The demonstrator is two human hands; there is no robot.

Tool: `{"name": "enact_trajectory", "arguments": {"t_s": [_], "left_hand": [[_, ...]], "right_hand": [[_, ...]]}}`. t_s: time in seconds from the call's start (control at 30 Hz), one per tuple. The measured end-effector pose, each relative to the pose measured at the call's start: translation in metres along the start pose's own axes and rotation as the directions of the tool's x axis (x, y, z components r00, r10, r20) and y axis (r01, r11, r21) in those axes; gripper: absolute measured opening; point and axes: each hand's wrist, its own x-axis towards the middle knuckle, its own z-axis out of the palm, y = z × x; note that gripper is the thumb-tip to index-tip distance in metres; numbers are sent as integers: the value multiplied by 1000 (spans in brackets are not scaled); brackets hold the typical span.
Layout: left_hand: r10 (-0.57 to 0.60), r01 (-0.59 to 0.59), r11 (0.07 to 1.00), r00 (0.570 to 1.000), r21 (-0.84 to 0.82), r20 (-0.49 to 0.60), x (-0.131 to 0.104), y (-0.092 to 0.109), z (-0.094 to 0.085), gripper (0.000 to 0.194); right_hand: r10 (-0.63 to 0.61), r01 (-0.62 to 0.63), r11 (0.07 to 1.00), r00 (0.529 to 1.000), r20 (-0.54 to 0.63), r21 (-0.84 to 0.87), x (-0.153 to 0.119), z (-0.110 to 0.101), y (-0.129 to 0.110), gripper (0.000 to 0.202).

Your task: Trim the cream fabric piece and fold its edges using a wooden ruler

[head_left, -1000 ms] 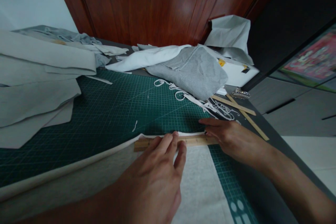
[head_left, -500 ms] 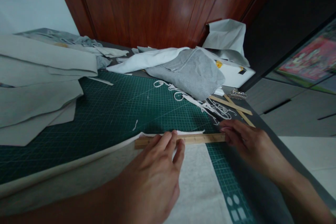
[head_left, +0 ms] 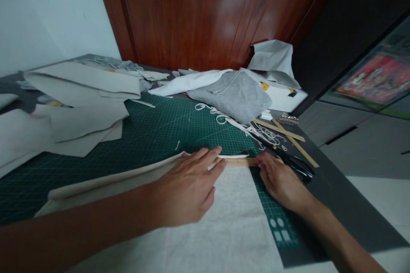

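A pale cloth (head_left: 233,209) lies over the green cutting mat (head_left: 166,123), its far edge turned up in a narrow fold. Along that edge sits a wooden ruler (head_left: 240,162). My left hand (head_left: 192,183) presses on the ruler and cloth with fingers stretched out and apart. Near the ruler's right end, my right hand (head_left: 282,179) pinches it between thumb and fingers, partly covering it. Beyond the ruler a thin white strip of cloth edge (head_left: 233,156) shows. Black-handled scissors (head_left: 301,168) lie just right of my right hand.
Stacked pale cloth pieces (head_left: 80,123) cover the mat's left side. Grey folded cloth (head_left: 237,96), a white box (head_left: 285,98) and tangled white trimmings (head_left: 265,132) lie at the back. Two crossed wooden strips (head_left: 288,130) rest on the right. A brown wooden panel (head_left: 192,17) stands behind.
My right hand has shifted left along the ruler, and the scissors beside it now show. My left hand still presses on the ruler. The camera view has shifted, showing more of the cloth.
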Motion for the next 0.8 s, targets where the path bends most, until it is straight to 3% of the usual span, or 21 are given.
{"name": "enact_trajectory", "arguments": {"t_s": [0.07,0.17,0.33,0.57,0.7,0.8], "left_hand": [[-1,2,1000,997,5,-76,-5,-12,-7,53],[-105,105,994,988,-5,-116,-12,-35,-19,48],[-277,274,956,961,-102,-14,-28,-64,-29,31],[-296,287,946,954,-149,-42,-28,-63,-23,15],[-304,285,938,950,-198,-76,-24,-65,-15,17],[-305,284,940,948,-189,-88,-22,-66,-13,18]], "right_hand": [[23,-24,1000,999,-36,-11,-3,7,0,17],[45,-46,999,995,-84,-11,-5,12,2,14],[57,-57,998,987,-147,2,-6,15,4,11],[63,-59,998,985,-158,28,-6,12,8,14],[-5,10,996,999,-50,89,-9,1,-2,16],[6,-12,990,999,40,138,-9,-7,-8,26]]}}
